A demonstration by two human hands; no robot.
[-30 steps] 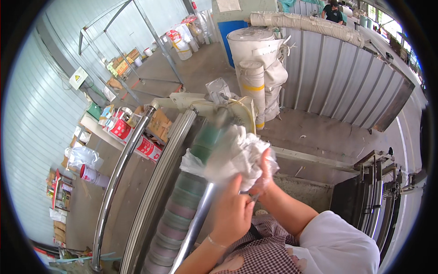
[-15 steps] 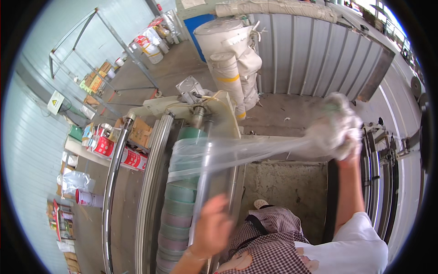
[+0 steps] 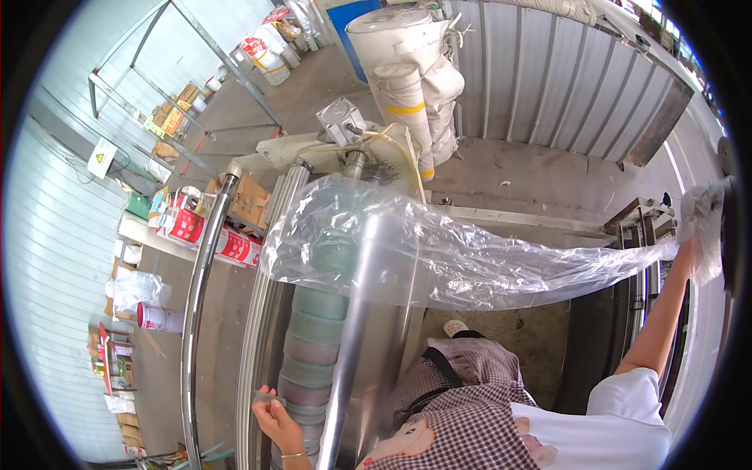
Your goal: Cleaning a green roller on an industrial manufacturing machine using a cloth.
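A wide, crinkled sheet of clear plastic film stretches from the green rolls across to the far right. My right hand grips its bunched end at arm's length, with the fingers partly covered by the film. Down at the left, my left hand is beside a row of pale green and pinkish rolls lined up lengthwise in the machine. Its fingers are closed round a small greyish piece that I cannot make out. The film drapes over the far rolls and over a shiny metal roller.
Left of the rolls run a ridged metal bar and a chrome bar. The machine's end plate stands beyond them, before cloth-wrapped rolls. Farther back is a corrugated metal panel. More rollers stand at right.
My right hand has swung farther right and the film has spread from a narrow strand into a wide sheet. My left hand has moved left and down along the rolls.
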